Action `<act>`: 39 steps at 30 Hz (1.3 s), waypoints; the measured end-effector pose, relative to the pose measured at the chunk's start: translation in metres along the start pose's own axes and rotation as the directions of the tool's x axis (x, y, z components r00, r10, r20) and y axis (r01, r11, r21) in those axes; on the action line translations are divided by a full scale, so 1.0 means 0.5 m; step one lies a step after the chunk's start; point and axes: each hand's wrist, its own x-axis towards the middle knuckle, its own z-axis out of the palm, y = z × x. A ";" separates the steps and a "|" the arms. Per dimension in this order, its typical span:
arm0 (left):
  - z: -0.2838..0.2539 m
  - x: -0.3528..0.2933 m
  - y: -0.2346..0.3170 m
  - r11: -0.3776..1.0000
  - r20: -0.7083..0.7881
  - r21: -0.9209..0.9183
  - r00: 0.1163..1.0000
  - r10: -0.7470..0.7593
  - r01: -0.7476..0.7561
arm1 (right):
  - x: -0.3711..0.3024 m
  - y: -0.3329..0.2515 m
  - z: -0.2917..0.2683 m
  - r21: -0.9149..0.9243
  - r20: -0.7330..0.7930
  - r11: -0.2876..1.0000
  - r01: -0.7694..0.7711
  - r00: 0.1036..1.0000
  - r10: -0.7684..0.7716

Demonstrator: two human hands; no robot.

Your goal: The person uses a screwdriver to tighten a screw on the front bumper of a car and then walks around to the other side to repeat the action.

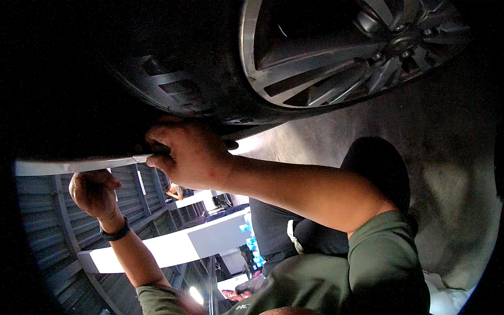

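Observation:
My right hand is closed at the wheel arch, its thumb and fingers pinching the end of a pale fender edge. Its other fingertips disappear into the dark space beside the tyre. Just beneath that same edge is my left hand, with a dark watch on the wrist. Its fingers are curled in, and whatever they may hold cannot be made out. A spoked alloy wheel fills the upper right, close to my right hand.
My bent knee in dark trousers is close to the wheel, above a grey concrete floor. Beyond my left arm are a white beam, a corrugated metal wall or roof and another person far off.

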 end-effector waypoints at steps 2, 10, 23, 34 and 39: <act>-0.006 -0.004 -0.010 0.967 0.001 -0.253 1.000 0.023 -0.022 | -0.008 -0.006 0.003 -0.014 -0.008 1.000 0.002 1.000 -0.002; 0.007 -0.005 -0.049 0.712 -0.052 0.586 0.858 0.511 -0.388 | -0.020 -0.010 0.005 -0.123 -0.070 0.983 0.138 0.987 -0.148; 0.165 0.011 0.070 0.939 -0.046 0.003 0.938 0.343 -0.344 | -0.053 -0.110 -0.075 0.054 0.245 0.715 -0.697 0.704 0.667; 0.270 -0.143 0.032 0.705 0.057 -0.156 0.706 0.706 -0.692 | -0.226 -0.130 -0.140 0.255 0.008 0.751 -0.609 0.778 0.629; 0.293 -0.109 0.042 0.637 0.010 -0.349 0.677 0.736 -0.687 | -0.190 -0.129 -0.150 0.006 0.048 0.814 -0.581 0.813 0.580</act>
